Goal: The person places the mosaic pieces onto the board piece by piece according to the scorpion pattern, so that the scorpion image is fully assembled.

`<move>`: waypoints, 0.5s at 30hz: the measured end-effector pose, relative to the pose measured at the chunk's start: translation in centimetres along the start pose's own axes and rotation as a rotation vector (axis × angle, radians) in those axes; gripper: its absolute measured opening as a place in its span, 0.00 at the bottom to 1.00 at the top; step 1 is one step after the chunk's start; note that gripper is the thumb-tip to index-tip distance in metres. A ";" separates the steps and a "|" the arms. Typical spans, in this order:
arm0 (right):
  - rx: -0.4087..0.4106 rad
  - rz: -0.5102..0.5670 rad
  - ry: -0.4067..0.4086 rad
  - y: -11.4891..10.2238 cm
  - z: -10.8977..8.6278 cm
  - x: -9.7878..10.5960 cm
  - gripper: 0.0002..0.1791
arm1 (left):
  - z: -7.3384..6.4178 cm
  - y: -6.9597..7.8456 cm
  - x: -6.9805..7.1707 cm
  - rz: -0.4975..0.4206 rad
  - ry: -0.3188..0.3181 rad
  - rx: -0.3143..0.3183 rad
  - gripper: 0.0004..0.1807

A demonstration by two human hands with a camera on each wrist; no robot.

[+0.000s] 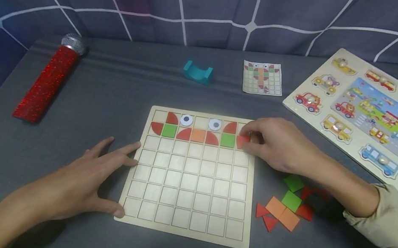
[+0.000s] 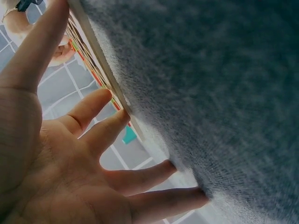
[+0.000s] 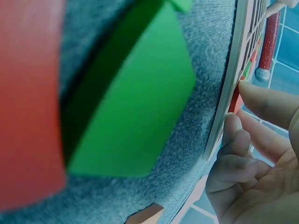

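Observation:
A wooden grid board [image 1: 190,182] lies flat, its top two rows partly filled with red, green and orange tiles and two eye discs [image 1: 186,120]. My right hand [image 1: 277,144] pinches a red tile [image 1: 242,141] at the right end of the second row; the right wrist view shows the red tile [image 3: 235,99] between thumb and finger at the board's edge. With fingers spread, my left hand [image 1: 78,179] touches the board's left edge. In the left wrist view, fingertips of the left hand [image 2: 88,154] rest against the board's side and on the cloth.
Loose green [image 1: 291,201], orange [image 1: 275,207] and red tiles lie right of the board. A pattern card [image 1: 263,78] and a teal holder [image 1: 197,73] sit behind it. A vehicle puzzle board [image 1: 378,112] is at right, a red glittery microphone [image 1: 49,80] at left.

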State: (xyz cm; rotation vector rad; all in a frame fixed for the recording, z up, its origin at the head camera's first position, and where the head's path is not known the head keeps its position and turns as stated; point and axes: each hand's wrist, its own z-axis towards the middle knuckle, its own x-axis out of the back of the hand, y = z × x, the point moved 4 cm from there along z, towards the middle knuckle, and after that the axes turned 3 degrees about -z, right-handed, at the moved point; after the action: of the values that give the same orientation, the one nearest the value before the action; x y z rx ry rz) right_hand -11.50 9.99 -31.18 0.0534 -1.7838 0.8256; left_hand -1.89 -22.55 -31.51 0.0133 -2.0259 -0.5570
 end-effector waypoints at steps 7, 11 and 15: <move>-0.018 0.008 0.002 -0.1 0.0 -0.1 0.11 | 0.1 -0.1 -0.1 0.003 0.014 -0.011 0.51; -0.021 0.000 -0.001 -0.2 -0.1 -0.1 0.10 | 0.2 -0.1 -0.1 0.010 0.014 -0.002 0.52; -0.026 -0.008 -0.006 -0.4 0.0 -0.1 0.10 | 0.2 -0.1 -0.1 0.010 0.012 0.001 0.52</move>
State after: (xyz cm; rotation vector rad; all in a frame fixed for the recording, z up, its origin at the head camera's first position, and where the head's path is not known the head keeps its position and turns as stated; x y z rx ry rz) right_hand -11.30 9.66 -31.13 0.0460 -1.7981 0.7974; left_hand -2.01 -22.52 -31.69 0.0070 -2.0135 -0.5484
